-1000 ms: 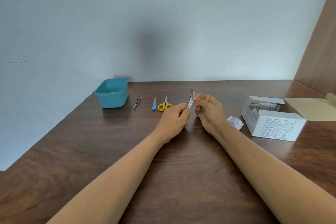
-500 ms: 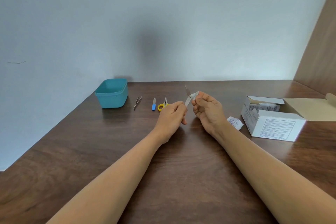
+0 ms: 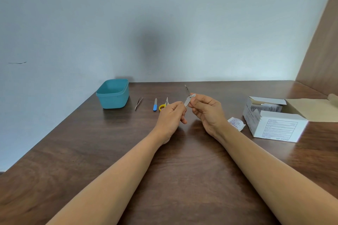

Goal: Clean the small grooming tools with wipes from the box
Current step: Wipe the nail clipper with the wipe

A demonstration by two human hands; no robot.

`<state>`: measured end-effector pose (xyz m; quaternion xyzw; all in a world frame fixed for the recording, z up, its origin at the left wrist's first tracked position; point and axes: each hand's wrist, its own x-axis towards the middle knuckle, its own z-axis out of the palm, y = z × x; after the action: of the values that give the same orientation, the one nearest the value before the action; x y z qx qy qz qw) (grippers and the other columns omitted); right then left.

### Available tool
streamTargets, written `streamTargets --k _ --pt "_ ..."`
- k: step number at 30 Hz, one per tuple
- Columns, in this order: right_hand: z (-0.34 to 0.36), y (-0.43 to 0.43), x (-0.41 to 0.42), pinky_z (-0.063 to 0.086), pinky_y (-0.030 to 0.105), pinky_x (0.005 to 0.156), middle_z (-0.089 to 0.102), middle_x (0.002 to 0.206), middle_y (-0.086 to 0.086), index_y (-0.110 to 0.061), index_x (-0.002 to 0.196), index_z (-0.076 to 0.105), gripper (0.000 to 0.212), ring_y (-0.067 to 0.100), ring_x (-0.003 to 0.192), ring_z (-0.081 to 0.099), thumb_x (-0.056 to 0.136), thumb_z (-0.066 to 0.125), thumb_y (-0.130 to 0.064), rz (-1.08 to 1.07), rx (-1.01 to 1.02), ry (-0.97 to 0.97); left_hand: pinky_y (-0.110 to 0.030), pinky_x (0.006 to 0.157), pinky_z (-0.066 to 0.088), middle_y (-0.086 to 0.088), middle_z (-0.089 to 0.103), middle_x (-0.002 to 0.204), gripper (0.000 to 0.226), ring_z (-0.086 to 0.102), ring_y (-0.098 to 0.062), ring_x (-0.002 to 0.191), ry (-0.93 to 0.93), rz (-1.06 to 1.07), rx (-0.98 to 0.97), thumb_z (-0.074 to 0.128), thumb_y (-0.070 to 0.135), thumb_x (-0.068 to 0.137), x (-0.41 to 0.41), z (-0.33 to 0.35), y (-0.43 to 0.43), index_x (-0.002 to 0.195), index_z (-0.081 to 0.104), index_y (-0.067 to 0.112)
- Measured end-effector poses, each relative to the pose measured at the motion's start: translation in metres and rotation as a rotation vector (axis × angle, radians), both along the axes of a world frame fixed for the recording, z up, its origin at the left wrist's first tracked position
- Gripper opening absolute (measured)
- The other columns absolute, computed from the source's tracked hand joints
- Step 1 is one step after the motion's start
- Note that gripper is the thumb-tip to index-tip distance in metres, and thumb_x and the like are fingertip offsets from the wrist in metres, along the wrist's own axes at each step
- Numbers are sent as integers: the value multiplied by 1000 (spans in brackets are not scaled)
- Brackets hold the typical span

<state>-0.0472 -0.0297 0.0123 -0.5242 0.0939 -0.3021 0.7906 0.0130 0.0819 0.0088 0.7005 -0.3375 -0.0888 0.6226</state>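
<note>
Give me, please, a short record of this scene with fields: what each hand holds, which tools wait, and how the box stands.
left hand: left hand grips the nail clipper by its lower end
right hand: right hand pinches a wipe against the nail clipper
waiting tools: tweezers, nail file, scissors, in a row
left of tools: teal tub
box: box, flap open
beside box: torn packet

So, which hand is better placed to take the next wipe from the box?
Probably the right hand: the open box lies on its side, close by, while the left hand is farther away and holds the nail clipper. It pinches only a small wipe.
</note>
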Motion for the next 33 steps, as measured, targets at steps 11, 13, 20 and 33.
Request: streamTargets --k 11,13,20,33 --pt "0 1 0 52 15 63 73 70 -2 -8 89 69 9 5 66 68 84 65 -2 -18 7 19 -12 55 37 1 44 58 28 54 -8 56 -36 12 54 43 10 92 -1 0 1 64 46 10" --pt "1 2 -1 50 15 60 73 70 -1 -7 87 69 6 7 65 68 83 67 -3 -32 2 29 -18 60 39 -1 45 60 28 55 -5 55 -46 25 67 43 10 93 -2 1 1 65 47 10" --pt "2 6 -1 46 16 59 72 72 0 -10 82 72 5 10 68 68 81 70 -5 -23 -67 71 -14 54 35 -11 50 61 28 54 0 53 -95 174 51 45 12 95 -7 4 2 70 50 -1" --pt "9 0 -6 50 15 53 73 73 8 -9 90 60 9 14 65 71 87 60 0 110 156 65 -29 60 32 3 61 77 25 57 -24 76 -737 522 427 40 29 99 -2 10 20 87 59 18"
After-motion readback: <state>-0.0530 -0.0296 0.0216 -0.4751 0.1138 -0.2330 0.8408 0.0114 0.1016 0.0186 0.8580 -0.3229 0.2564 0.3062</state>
